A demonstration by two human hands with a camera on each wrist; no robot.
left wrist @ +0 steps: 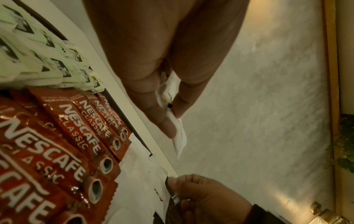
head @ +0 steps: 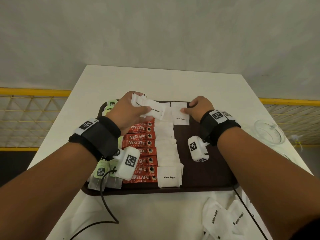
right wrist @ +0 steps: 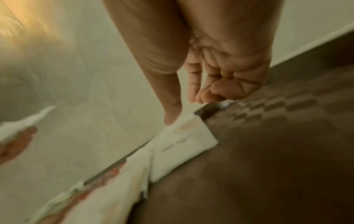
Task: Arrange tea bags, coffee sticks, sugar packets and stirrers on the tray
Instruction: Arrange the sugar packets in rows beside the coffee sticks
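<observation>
White bench (head: 155, 80), brown tray (head: 216, 170): tea bags (head: 101, 172), Nescafé sticks (head: 138, 144), sugar column (head: 166, 153) laid. Left hand (head: 128, 111) clutches spare packets (head: 152, 110); right hand (head: 200, 108) thumb flattens another packet (head: 181, 116); stirrers unseen.

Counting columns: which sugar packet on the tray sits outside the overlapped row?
The packet under the right hand's thumb at the tray's far edge; it lies right of that row, uncovered.

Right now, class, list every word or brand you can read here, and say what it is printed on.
"NESCAFE CLASSIC": red coffee sticks.
"White Sugar": white sugar packets.
"teas": green tea bag tags; the word above it is too blurred.
Wrist bands: code squares only, no words.
</observation>
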